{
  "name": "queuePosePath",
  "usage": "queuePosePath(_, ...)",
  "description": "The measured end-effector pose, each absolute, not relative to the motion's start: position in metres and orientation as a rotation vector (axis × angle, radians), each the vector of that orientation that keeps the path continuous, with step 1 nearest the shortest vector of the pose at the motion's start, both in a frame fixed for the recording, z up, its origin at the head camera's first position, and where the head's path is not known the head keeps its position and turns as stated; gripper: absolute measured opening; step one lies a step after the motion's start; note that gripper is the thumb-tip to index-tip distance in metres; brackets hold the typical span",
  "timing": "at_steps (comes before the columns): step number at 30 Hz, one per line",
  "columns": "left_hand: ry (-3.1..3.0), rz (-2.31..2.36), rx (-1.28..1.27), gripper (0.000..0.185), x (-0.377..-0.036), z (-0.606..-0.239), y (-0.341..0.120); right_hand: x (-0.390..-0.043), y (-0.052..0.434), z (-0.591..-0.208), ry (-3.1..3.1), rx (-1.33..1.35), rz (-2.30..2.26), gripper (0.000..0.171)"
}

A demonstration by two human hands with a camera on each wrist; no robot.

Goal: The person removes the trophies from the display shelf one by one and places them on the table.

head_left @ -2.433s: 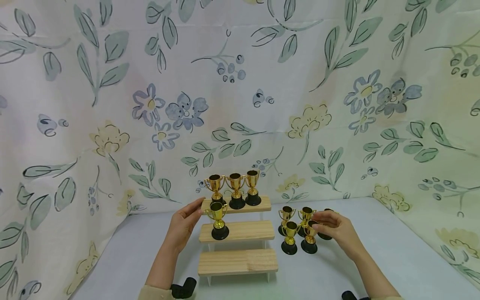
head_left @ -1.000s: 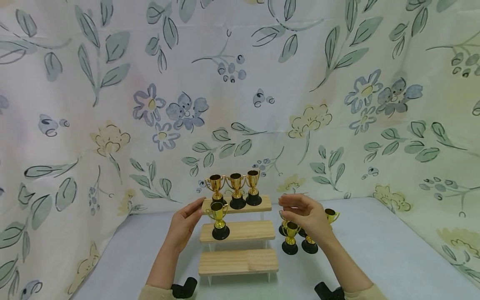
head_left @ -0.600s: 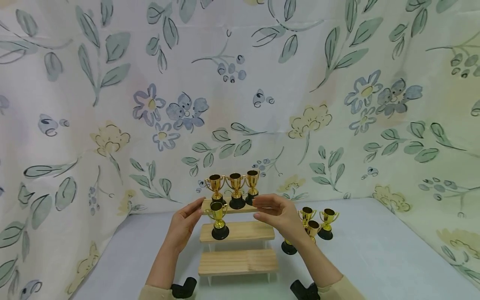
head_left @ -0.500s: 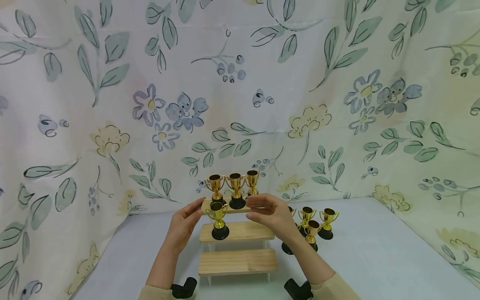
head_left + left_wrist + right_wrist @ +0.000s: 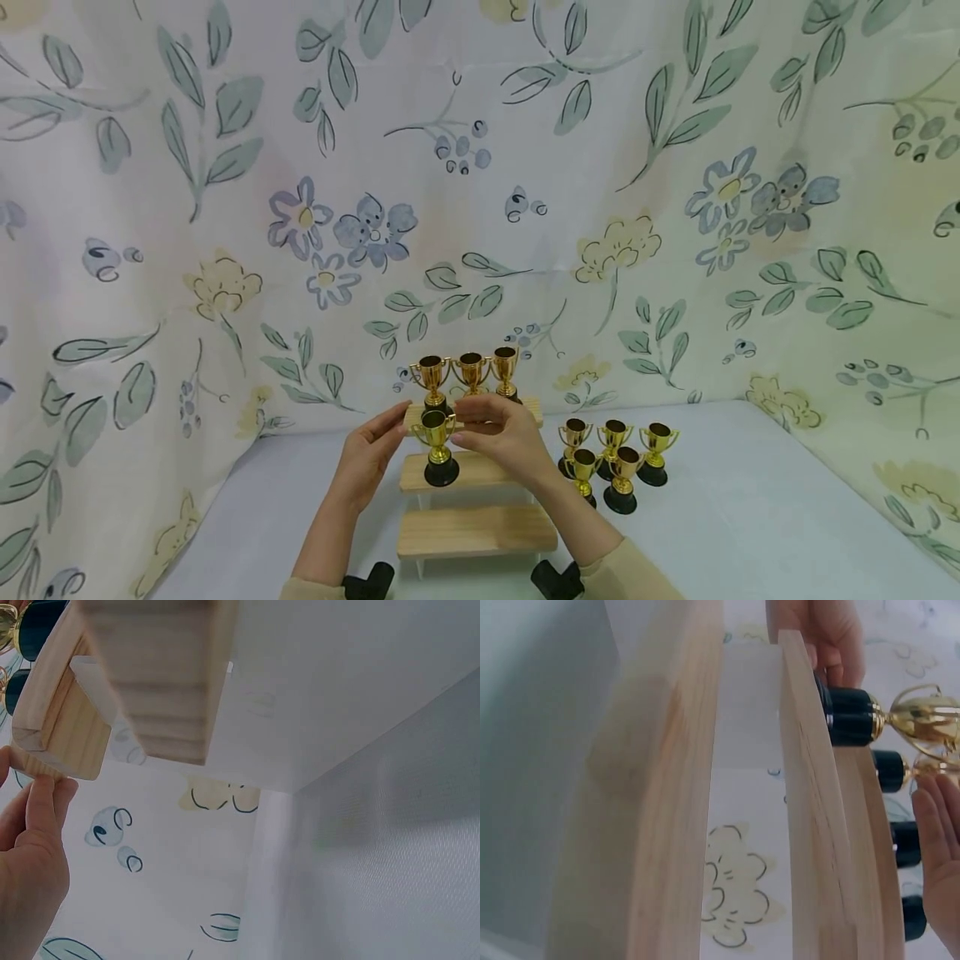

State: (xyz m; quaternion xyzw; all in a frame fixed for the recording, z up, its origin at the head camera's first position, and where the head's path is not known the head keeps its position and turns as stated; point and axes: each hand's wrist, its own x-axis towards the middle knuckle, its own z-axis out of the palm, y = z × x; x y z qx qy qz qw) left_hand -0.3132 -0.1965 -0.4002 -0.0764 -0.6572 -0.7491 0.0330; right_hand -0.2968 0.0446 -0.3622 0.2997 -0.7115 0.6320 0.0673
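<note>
A small gold trophy cup (image 5: 437, 433) on a black base stands at the left of the middle shelf (image 5: 471, 473) of a three-tier wooden stand. My left hand (image 5: 362, 462) touches the left end of the top shelf with nearly straight fingers; in the left wrist view, its fingertips meet the shelf's end (image 5: 31, 756). My right hand (image 5: 502, 437) reaches in from the right, fingers extended and spread from the thumb, close beside the middle-shelf cup. Whether it touches the cup cannot be told. Three more trophy cups (image 5: 431, 375) stand on the top shelf, their bases partly hidden.
Several trophy cups (image 5: 622, 475) stand grouped on the white table (image 5: 750, 500), right of the stand. The bottom shelf (image 5: 477, 532) is bare wood, on clear legs. A floral cloth (image 5: 480, 208) hangs behind.
My right hand has moved left from the grouped cups, across the stand, to the middle-shelf cup, carrying nothing visible. My left hand has stayed at the shelf end. The head view has tilted slightly.
</note>
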Motion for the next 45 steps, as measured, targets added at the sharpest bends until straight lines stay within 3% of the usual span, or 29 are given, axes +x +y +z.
queuePosePath(21,-2.015,-2.303,-0.272,0.051,-0.316,-0.402,-0.197,-0.300,0.020,-0.364,-2.199,0.801,1.884,0.040)
queuePosePath(45,-2.035,-2.295,-0.251,0.051,-0.316,-0.402,-0.196,-0.296,0.023,-0.364,-2.198,0.789,1.864,0.036)
